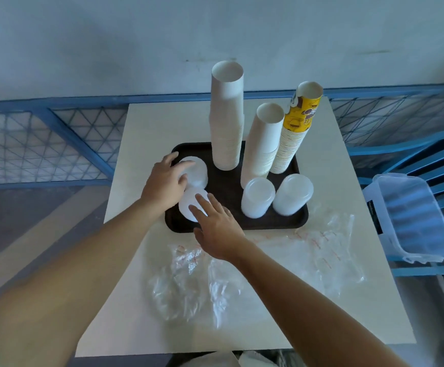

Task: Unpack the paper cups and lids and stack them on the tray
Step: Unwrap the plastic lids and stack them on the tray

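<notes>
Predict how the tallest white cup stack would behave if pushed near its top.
Probably tips: the tallest white cup stack is tall, narrow, freestanding on the tray. Nested paper, so likely light, and may flex.

- 2 tall stacks of plain white paper cups [227,115], second [264,144]
- 1 tall stack of yellow printed paper cups [292,139]
- 4 short stacks of translucent white plastic lids [197,172], others [187,207] [258,198] [293,194]
- 1 dark rectangular tray [226,189]
- crumpled clear plastic bags [189,282]: at least 2, exact count unclear
- 1 clear plastic storage box [414,215]
</notes>
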